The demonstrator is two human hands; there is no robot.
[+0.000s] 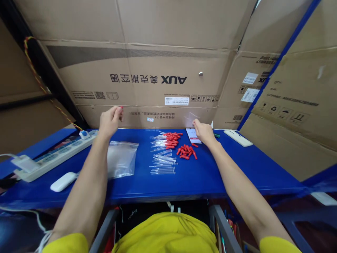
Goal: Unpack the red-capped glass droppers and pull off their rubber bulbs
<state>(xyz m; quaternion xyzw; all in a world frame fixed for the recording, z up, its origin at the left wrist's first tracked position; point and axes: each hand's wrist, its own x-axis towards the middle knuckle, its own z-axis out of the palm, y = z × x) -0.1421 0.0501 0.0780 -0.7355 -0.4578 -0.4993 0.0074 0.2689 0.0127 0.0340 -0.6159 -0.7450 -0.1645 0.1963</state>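
My left hand is raised above the back of the table, fingers closed on a red rubber dropper bulb whose tip just shows. Level with it on the right, my right hand pinches a thin clear dropper tube that points up and left. Between the hands, on the blue tabletop, lies a row of droppers with red bulbs fitted on clear tubes. Several bare clear tubes lie in front of them. A small heap of loose red bulbs is beside these on the right.
A clear plastic bag lies near my left forearm. Further left are a white power strip and a white device. A lit phone and a white slab-like object lie right. Cardboard walls the back.
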